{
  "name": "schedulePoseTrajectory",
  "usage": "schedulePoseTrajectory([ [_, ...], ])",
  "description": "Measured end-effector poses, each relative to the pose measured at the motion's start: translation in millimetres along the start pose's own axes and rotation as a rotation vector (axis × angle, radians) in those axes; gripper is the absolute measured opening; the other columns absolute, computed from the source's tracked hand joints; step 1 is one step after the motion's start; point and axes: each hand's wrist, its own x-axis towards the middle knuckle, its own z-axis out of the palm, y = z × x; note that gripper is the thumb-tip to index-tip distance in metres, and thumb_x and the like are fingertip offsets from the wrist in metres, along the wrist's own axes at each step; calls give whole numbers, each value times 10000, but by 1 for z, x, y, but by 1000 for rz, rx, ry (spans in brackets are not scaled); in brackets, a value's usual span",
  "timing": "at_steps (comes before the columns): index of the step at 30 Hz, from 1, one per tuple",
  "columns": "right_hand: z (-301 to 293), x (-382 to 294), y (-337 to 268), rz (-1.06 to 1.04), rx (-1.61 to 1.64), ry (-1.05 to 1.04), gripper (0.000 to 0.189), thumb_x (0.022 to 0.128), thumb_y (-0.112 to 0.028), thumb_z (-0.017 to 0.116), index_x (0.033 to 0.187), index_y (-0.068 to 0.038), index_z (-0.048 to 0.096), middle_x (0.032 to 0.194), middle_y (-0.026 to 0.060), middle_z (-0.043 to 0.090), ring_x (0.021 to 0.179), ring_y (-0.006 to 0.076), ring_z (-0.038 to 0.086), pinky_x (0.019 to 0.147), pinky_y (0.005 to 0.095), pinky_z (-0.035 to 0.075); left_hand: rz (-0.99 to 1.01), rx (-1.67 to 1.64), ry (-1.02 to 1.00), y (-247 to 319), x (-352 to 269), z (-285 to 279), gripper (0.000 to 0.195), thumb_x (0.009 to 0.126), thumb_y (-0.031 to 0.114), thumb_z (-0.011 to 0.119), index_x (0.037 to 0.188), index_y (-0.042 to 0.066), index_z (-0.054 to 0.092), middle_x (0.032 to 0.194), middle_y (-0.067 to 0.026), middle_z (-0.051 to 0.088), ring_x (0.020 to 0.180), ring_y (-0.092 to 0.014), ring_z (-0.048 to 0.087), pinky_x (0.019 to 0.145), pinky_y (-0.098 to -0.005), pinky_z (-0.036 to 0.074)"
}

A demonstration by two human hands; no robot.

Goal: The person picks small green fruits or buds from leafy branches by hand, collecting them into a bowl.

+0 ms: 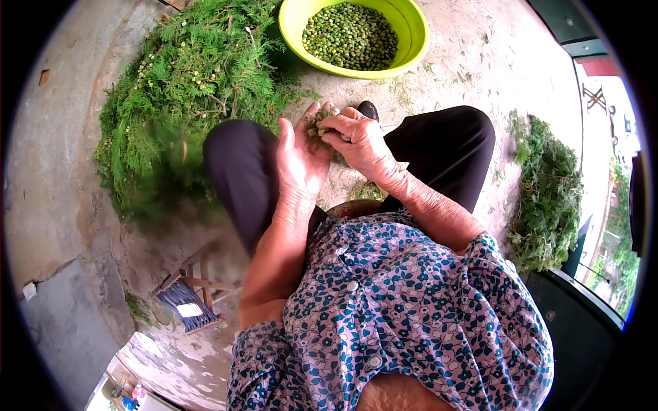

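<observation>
My left hand (306,159) is palm up between my knees, its fingers spread beneath small bits of greenery (314,128). Over that palm, my right hand (357,141) pinches some of the bits between thumb and fingers; whether these are cones or leaf scraps is partly hidden by the fingers. Beyond my hands stands a yellow-green plastic basin (414,56) holding a layer of small round green cones or berries (352,36). A large heap of green conifer branches (190,87), with pale cones among the sprays, lies to the left of the basin and beside my left knee.
A second pile of conifer sprays (547,195) lies on the floor to the right. A small folding stool (187,303) with a dark woven seat stands at lower left. Leaf scraps litter the concrete floor (462,77). A dark shoe (368,109) shows just past my right hand.
</observation>
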Motion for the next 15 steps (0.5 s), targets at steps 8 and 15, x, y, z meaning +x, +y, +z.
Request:
schedulePoseTrajectory([
  [8,-22,3,12,611,1213,-63,124,851,-118,538,946,-39,545,692,86,545,492,112,443,387,211,326,12,-55,12,1,0,-2,589,916,476,326,1223,-19,416,1264,-207,442,1144,-309,454,1009,-439,322],
  [15,-15,4,59,883,1451,227,114,850,-159,543,863,-46,530,767,71,547,598,159,508,441,235,372,46,-79,36,0,4,-10,584,916,452,355,1217,-46,404,1272,-227,418,1197,-327,395,1021,-453,309],
])
